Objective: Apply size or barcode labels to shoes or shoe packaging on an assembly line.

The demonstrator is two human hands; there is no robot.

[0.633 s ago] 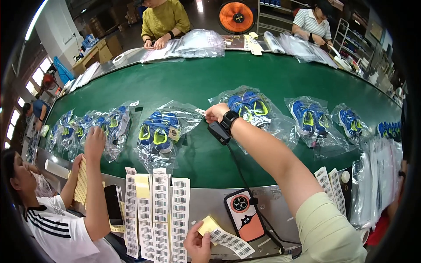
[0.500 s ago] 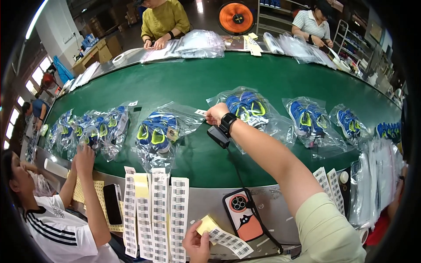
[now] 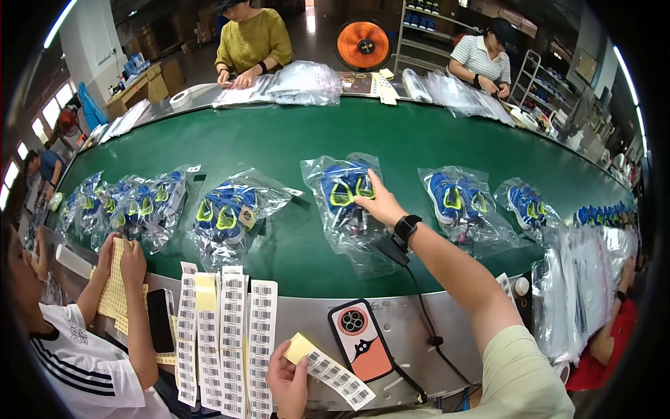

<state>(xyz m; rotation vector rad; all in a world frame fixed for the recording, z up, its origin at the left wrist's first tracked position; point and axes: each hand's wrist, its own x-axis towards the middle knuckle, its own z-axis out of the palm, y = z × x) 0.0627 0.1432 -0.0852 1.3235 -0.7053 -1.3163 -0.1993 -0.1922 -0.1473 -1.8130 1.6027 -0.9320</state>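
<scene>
My right hand point(image 3: 382, 202), with a black watch at its wrist, grips a pair of blue and lime sneakers point(image 3: 343, 190) inside a clear plastic bag near the middle of the green belt. Thumb and fingers press on the near right shoe through the film. Low in the view, my left hand point(image 3: 287, 380) pinches a strip of barcode stickers point(image 3: 333, 370) with a yellow backing end. Left of the gripped pair lies another bagged pair point(image 3: 227, 213), a white label point(image 3: 293, 191) on its bag's corner. Further bagged pairs point(image 3: 453, 199) lie to the right.
Sticker sheets point(image 3: 262, 335) and a phone in a cat-patterned case point(image 3: 363, 342) lie on the metal ledge. A black cable point(image 3: 426, 307) runs from a small black box point(image 3: 393, 250). A co-worker point(image 3: 91, 349) sits close left. Plastic bags point(image 3: 583, 279) pile up right.
My right hand has left the label at the left bag's corner and taken hold of the middle bagged pair, which now sits further left and nearer. My left hand keeps the sticker strip.
</scene>
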